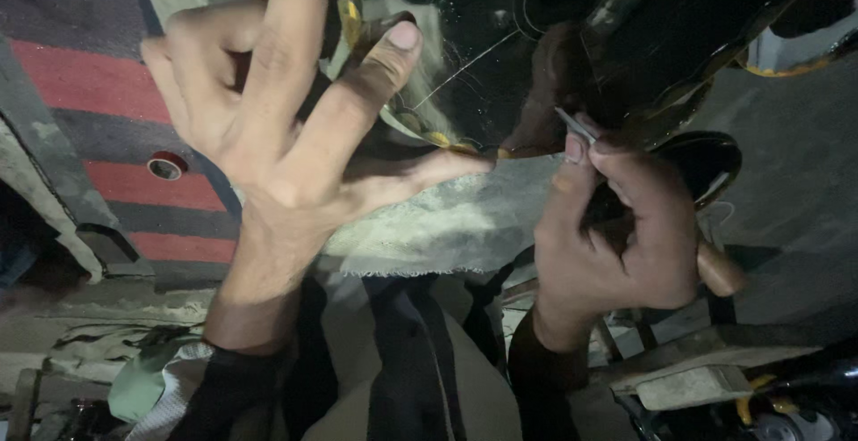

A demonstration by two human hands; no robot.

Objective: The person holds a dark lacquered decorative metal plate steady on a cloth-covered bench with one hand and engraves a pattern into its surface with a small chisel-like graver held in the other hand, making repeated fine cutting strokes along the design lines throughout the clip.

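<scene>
Glossy black panel (500,39), seemingly rigid, slick and easily scratched, best steadied at its yellow-trimmed edge, held overhead: left hand (286,137) spread open, fingertips against it over a pale cloth (447,222); right hand (617,226) closed around a small metal-tipped tool (576,126).

Floor (804,182): grey concrete. A red-and-dark striped mat (98,84) lies on it. A small red-rimmed ring (166,166) rests on the mat's red stripe. Below the mat, crumpled cloth (134,378) lies on the floor, near a grey slab (688,386).
</scene>
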